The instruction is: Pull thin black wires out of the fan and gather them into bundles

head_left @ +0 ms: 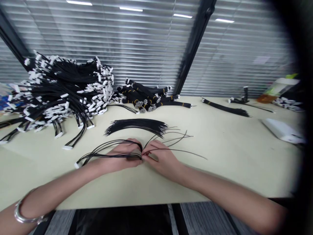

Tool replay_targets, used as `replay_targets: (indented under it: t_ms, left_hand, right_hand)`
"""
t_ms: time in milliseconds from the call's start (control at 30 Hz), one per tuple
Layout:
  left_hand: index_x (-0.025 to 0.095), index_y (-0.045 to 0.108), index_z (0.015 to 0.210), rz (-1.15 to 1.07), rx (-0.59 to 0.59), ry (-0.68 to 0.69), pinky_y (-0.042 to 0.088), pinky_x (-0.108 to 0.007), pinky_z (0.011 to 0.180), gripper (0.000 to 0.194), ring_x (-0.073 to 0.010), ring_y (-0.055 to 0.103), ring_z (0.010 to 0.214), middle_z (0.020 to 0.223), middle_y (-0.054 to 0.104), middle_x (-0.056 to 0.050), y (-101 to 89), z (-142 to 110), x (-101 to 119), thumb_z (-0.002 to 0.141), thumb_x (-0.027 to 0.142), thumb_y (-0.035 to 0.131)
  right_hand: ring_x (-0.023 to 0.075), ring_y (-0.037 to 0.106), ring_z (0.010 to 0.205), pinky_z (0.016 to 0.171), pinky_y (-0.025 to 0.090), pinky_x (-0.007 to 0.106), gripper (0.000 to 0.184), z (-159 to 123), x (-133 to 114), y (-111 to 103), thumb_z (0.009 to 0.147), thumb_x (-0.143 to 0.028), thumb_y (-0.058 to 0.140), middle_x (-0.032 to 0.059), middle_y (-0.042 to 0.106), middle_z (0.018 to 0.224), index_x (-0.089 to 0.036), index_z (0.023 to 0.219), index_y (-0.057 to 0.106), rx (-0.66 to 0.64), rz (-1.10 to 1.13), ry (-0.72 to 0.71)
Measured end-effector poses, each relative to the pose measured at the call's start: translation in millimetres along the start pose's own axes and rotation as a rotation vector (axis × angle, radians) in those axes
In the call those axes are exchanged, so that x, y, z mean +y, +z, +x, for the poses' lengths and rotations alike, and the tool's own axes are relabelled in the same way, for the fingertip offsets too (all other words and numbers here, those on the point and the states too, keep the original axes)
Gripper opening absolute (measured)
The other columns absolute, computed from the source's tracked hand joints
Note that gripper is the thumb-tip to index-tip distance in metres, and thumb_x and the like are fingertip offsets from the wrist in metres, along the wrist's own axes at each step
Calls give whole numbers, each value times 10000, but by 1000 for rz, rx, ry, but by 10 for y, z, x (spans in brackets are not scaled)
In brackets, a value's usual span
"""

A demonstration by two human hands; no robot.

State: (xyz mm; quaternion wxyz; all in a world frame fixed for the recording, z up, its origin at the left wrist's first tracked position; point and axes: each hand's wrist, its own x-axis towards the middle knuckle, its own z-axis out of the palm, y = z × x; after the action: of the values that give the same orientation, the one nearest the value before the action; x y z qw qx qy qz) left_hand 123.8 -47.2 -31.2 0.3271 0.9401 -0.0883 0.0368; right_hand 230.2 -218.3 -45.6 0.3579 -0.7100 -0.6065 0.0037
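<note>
My left hand [119, 158] rests on the table with its fingers closed round a small bunch of thin black wires [102, 153] that runs left to a white connector [77, 165]. My right hand [162, 158] meets it fingertip to fingertip and pinches a loose black wire [186, 151] that trails off to the right. Just beyond the hands lies a loose fan of black wires [137, 125]. A silver bangle [24, 215] circles my left wrist.
A big heap of black cables with white connectors [56, 91] fills the far left. Bundles tied with yellow bands [146, 96] lie by the blinds. Another black bundle [226, 108], a white flat box [283, 130] and a bottle [276, 88] sit at the right. The table edge [137, 204] is near me.
</note>
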Motion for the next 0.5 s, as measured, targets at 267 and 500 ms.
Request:
replay_targets:
  t_ms: [267, 500]
  left_hand:
    - [205, 588, 975, -32, 24, 25, 439, -280, 839, 193, -175, 565, 941, 1066, 579, -31, 57, -14, -113, 789, 261, 589]
    - [187, 594, 946, -32, 28, 33, 444, -287, 856, 172, -179, 560, 946, 1018, 595, -38, 17, -19, -44, 776, 217, 590]
  right_hand:
    - [170, 538, 871, 860, 417, 334, 125, 19, 28, 19, 866, -173, 515, 32, 627, 858, -170, 768, 593, -38, -27, -35]
    - [154, 561, 819, 757, 445, 297, 110, 48, 12, 8, 844, -211, 529, 36, 625, 828, -169, 792, 616, 45, 212, 54]
